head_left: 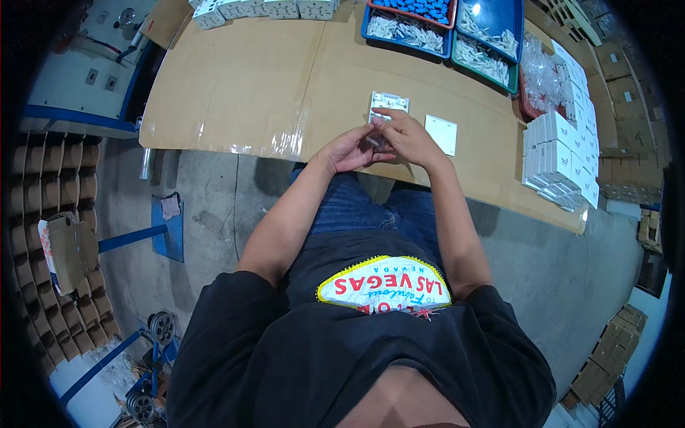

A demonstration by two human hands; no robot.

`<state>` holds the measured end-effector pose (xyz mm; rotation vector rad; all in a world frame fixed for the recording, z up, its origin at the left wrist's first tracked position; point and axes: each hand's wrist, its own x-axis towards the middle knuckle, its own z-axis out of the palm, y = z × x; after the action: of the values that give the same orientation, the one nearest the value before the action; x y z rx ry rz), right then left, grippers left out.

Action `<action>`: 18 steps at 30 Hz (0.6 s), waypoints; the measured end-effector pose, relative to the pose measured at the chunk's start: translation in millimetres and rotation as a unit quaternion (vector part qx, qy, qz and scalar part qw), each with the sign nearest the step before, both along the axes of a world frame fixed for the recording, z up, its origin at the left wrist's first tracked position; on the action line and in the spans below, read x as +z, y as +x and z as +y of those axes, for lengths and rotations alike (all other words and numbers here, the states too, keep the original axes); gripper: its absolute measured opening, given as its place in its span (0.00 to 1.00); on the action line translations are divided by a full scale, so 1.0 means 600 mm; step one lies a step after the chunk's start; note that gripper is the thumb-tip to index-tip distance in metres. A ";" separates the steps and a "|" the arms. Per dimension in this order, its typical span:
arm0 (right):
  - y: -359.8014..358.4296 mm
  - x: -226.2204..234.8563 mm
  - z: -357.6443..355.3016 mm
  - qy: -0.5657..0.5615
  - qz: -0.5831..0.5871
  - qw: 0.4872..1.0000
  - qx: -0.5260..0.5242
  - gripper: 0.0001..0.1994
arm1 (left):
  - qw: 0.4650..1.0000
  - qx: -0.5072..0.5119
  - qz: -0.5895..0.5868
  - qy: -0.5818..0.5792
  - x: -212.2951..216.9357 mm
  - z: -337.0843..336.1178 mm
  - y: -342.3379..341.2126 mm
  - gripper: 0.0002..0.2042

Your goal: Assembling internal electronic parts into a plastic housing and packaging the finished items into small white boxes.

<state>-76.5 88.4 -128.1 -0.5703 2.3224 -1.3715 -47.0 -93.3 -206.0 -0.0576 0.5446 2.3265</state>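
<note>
At the near edge of the table, my two hands meet. My left hand (351,148) is turned palm up with its fingers curled, cupping something small and pale that is partly hidden. My right hand (408,137) reaches over it with fingers pinched together at the left fingertips; what it pinches is too small to tell. Just beyond them lies a white plastic housing (390,101) with a moulded inside, its near part covered by my right hand. A flat white square plate (442,134) lies to the right of my right hand.
Cardboard covers the table (228,93). At the far right stand a blue tray (405,48) and a green tray (492,80) of pale small parts, with blue pieces in a red tray (452,16). White boxes (560,153) are stacked at right; more white boxes (242,8) line the far edge.
</note>
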 end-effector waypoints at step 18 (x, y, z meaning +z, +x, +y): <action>-0.036 0.010 0.046 -0.143 -0.101 0.982 -0.072 0.19 | 0.999 -0.037 0.033 0.021 -0.002 -0.007 -0.007 0.28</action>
<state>-98.2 116.1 -122.1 -0.3266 2.0544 -1.7593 -51.4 -97.7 -207.0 0.0587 0.5227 2.2737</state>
